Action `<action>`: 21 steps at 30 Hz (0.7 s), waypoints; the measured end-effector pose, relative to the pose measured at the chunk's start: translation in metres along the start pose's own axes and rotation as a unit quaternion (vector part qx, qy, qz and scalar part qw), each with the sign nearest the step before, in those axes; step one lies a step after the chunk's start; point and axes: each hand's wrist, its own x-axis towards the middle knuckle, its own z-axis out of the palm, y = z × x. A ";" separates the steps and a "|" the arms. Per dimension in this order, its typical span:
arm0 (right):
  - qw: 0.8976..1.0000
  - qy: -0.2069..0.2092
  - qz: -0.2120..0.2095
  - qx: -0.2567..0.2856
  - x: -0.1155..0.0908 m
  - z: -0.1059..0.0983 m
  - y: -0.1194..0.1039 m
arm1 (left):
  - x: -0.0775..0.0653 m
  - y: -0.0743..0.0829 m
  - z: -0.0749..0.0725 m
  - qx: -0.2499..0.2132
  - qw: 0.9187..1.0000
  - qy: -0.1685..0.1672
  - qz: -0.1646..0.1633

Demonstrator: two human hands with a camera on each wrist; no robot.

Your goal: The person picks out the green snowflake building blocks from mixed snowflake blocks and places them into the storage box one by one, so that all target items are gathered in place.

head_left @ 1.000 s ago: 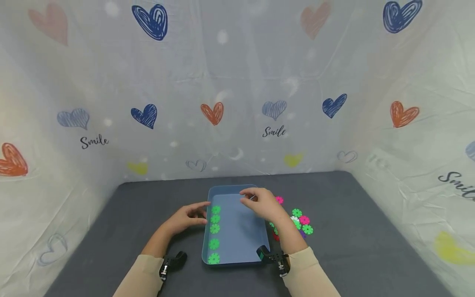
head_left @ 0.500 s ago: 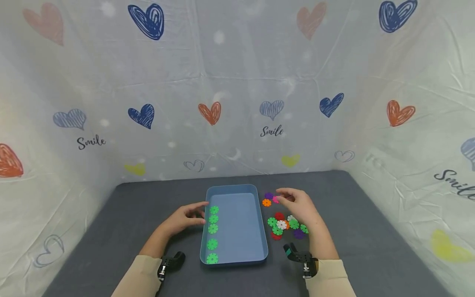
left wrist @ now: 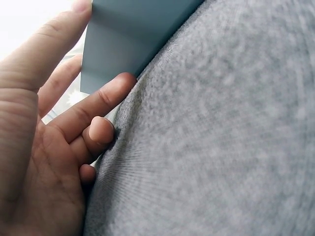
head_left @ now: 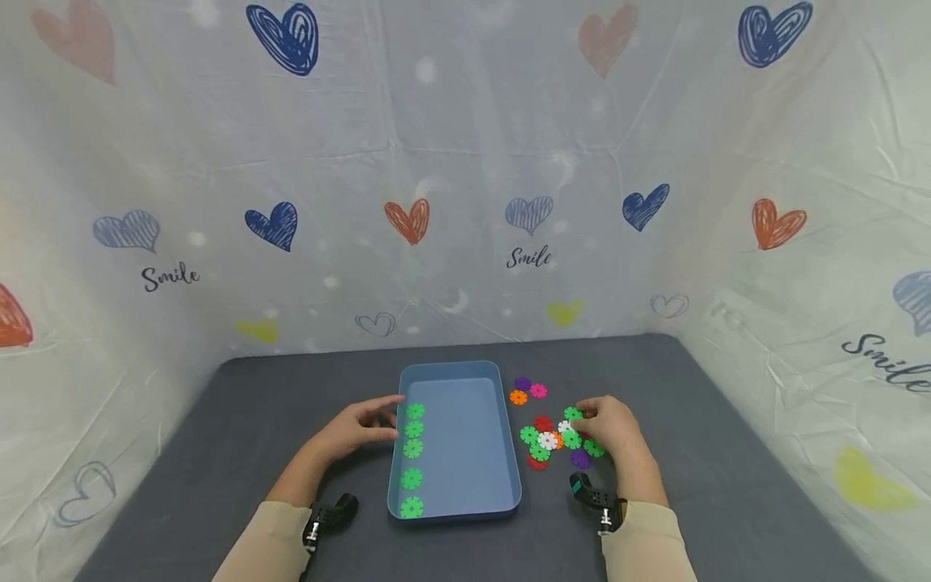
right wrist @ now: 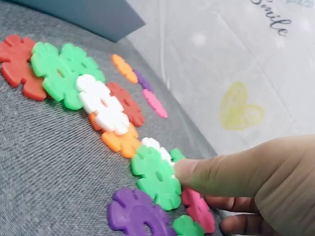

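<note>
A blue-grey tray lies on the dark cloth with a column of green flower-shaped building discs along its left side. My left hand rests at the tray's left wall, fingers relaxed; in the left wrist view its fingertips are right at the tray wall. To the right of the tray, my right hand has thumb and index finger at opposite edges of a green disc, pinching it at the pile's far edge. In the right wrist view, the thumb partly hides that disc.
The loose pile beside the tray holds red, white, orange, green and purple discs, some overlapping; a pink disc lies under the right hand. Farther back sit an orange, a purple and a pink disc. A heart-printed curtain stands behind.
My right hand has moved from over the tray out to the right, past the far pink disc, then down to the pile's green disc. The left hand stays at the tray's side.
</note>
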 end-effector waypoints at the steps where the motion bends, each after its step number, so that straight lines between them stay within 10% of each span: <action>1: 1.000 0.002 0.004 0.002 -0.001 0.002 0.002 | -0.001 0.000 0.000 -0.001 1.000 -0.001 0.000; 21: 0.995 0.055 -0.031 0.078 -0.003 -0.001 0.002 | -0.002 0.004 0.002 -0.013 1.000 -0.003 -0.001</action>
